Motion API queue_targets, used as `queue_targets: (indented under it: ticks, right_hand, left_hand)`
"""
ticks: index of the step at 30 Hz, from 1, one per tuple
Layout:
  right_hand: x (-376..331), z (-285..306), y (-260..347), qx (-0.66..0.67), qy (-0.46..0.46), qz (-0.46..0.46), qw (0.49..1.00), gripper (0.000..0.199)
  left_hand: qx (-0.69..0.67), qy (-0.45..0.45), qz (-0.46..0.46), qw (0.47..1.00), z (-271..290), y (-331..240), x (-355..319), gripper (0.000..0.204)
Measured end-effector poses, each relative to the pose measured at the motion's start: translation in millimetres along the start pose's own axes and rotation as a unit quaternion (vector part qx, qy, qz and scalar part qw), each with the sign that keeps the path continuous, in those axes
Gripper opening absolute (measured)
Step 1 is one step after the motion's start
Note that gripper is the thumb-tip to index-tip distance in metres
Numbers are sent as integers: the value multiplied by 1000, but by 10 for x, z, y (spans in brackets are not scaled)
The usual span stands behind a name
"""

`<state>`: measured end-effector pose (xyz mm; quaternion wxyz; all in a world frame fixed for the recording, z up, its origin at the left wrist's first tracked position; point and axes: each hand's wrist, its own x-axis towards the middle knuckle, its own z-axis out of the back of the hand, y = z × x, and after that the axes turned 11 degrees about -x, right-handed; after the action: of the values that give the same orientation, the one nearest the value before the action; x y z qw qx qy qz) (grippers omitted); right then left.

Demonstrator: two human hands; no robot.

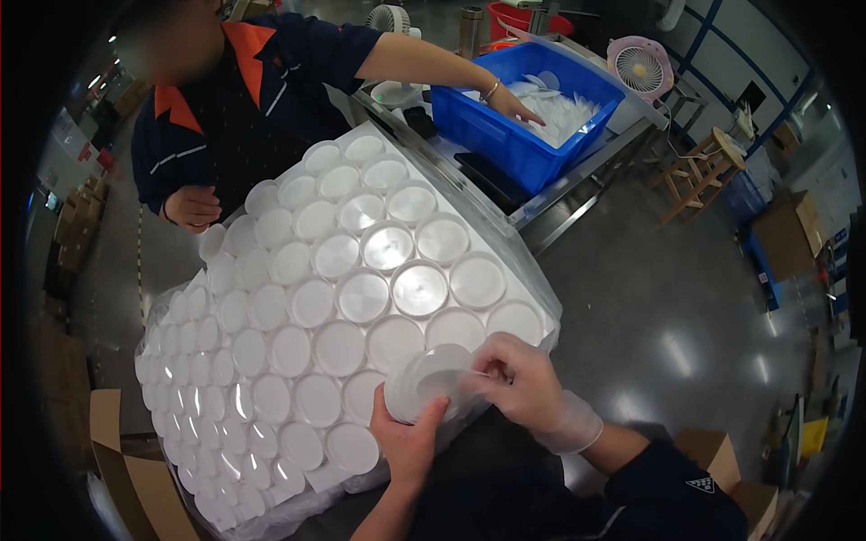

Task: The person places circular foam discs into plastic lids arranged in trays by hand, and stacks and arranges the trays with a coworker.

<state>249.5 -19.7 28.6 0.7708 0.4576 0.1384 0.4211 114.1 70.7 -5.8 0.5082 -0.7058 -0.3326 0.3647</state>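
Note:
My bare left hand [408, 442] grips a stack of white round plastic lids [404, 389] at the near edge of the covered surface, its thumb over the stack's side. In a clear glove, my right hand [523, 379] pinches the right edge of a thin translucent disc [444, 362] that lies over the top of the stack. Beneath and beyond both hands, many shallow white round lids [315, 303] sit side by side in rows on a white sheet [519, 290]. Some at the left stand on a lower, sloping part.
Across from me a co-worker [253, 99] reaches one hand into a blue bin [528, 167] of translucent discs. A metal table [577, 203] bears the bin. A pink fan [640, 68] and a wooden stool [704, 176] stand at right; cardboard boxes [149, 487] are low left.

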Motion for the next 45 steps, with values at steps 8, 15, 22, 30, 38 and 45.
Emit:
queue_targets:
  ticks: [8,15,22,30,38,45]
  right_hand:
    - [774,210,-881,-126,-87,-124,980,11]
    - [839,45,-740,-407,-112,82,903,26]
    - [734,-28,-632,-469,19,179,865,38]
    - [659,-84,-773,-453,8,224,863,41]
    - [733,-41,-284,-239,-1,219,946,29]
    - [434,-391,119,-186,-111,254,943,14]
  left_hand:
    - [-207,-1,132,969,-46,-74,34,44]
    - [-210,-6,140,968,25,-58,61,44]
    - [-197,-28,116,973,27,-93,108,45]
    - [-186,-15,102,977,71,-101,97,45]
    - [-124,-21,-1,992,81,-144,171,41]
    - [-19,-56,-14,998,261,-78,180,43]
